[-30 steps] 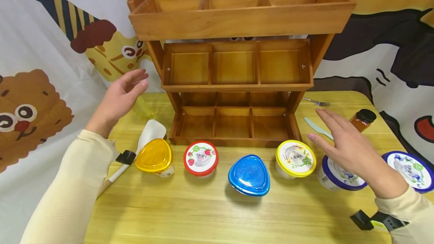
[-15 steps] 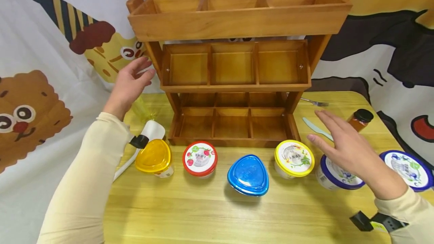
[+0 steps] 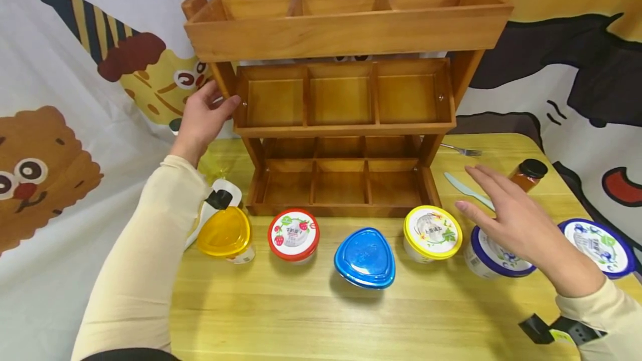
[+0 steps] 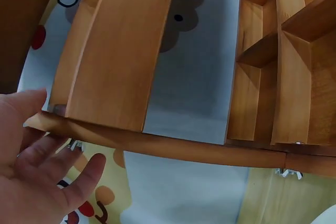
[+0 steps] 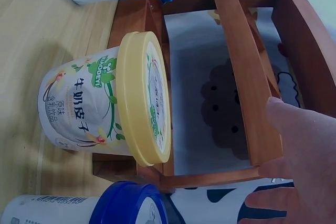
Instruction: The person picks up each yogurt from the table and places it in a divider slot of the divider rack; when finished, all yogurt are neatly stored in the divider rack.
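Note:
A wooden three-tier shelf [image 3: 346, 32] with divided compartments stands at the back of the table. My left hand [image 3: 203, 118] is at its left upright, thumb in front and fingers passing behind. In the left wrist view, this hand [image 4: 44, 166] has its fingers loosely spread on both sides of the wooden post [image 4: 184, 148]; firm contact is hard to judge. My right hand [image 3: 516, 222] hovers with extended fingers, holding nothing, over a purple-lidded tub [image 3: 489, 258]. A yellow-lidded tub [image 3: 432, 233] stands left of it.
Along the front stand an orange-lidded tub [image 3: 225, 233], a red-lidded tub [image 3: 293, 235] and a blue-lidded tub [image 3: 365, 258]. On the right are another purple-lidded tub [image 3: 597, 247], a black-capped jar [image 3: 529, 174], a pale knife [image 3: 468, 189] and a fork [image 3: 463, 151]. A white spatula [image 3: 228, 189] lies left.
My left hand has moved right, from beside the shelf to its left upright. My right hand has stayed nearly still over the purple-lidded tub. The tubs have not moved on the table.

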### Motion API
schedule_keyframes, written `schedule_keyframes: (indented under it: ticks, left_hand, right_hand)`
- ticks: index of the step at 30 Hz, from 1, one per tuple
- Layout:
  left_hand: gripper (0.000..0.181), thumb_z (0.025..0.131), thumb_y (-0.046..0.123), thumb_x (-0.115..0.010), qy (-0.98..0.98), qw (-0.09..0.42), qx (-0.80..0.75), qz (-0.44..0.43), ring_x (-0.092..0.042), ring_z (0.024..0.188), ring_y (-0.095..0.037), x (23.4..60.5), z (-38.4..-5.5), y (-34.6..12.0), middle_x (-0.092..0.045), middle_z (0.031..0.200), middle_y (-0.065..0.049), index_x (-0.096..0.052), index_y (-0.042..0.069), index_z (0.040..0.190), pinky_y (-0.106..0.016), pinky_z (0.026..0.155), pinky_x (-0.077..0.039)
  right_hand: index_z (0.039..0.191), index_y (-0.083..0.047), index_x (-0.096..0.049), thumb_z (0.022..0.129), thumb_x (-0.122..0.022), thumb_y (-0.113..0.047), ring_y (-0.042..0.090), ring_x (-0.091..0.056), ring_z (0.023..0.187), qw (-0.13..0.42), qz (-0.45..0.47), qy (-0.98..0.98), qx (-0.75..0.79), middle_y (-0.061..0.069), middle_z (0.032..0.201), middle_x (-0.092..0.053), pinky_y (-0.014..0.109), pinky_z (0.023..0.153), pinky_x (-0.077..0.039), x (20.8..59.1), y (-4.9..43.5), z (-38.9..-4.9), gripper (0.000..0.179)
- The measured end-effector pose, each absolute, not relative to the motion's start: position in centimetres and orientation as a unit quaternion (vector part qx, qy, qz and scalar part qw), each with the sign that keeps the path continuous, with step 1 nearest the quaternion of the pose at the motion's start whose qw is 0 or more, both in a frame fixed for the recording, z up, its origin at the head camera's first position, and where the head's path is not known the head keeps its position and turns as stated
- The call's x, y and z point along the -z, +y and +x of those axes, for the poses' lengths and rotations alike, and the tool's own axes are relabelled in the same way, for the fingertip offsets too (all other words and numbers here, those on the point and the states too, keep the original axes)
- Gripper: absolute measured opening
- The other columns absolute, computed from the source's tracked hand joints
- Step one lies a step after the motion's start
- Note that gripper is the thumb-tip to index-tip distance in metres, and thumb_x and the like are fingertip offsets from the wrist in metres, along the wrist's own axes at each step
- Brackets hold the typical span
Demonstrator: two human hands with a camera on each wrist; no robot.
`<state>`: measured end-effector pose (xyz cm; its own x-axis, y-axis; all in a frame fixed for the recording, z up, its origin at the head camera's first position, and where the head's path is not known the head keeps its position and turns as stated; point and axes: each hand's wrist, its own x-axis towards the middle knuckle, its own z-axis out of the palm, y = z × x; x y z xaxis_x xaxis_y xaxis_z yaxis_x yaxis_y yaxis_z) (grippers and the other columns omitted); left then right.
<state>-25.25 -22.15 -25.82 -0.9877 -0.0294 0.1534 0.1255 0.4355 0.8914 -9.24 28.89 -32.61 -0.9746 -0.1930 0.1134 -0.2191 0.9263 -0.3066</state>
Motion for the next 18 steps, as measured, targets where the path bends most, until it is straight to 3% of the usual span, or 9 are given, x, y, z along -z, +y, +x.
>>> schedule_keyframes:
  ticks: [7,18]
  left_hand:
    - [0.05,0.099,0.032,-0.059,-0.843,0.082,0.532,-0.013,-0.058,0.124,-0.019,25.89,-25.51,-22.0,-0.053,0.146,-0.008,-0.047,0.022,0.146,-0.036,0.102,-0.054]
    - [0.049,0.098,0.033,-0.059,-0.849,0.069,0.523,-0.021,-0.061,0.116,-0.017,25.81,-25.6,-22.4,-0.056,0.143,-0.008,-0.048,0.022,0.145,-0.032,0.092,-0.058]
  right_hand:
    - [0.157,-0.014,-0.025,0.096,-0.059,-0.048,0.055,-0.031,0.136,0.038,0.104,-0.981,-0.161,0.027,0.157,-0.027,0.08,0.098,-0.028,32.66,28.98,-9.15,0.077]
    - [0.156,-0.012,-0.025,0.095,-0.059,-0.052,0.055,-0.031,0.135,0.025,0.088,-0.983,-0.158,0.029,0.154,-0.031,0.078,0.099,-0.029,32.73,29.87,-8.98,0.081]
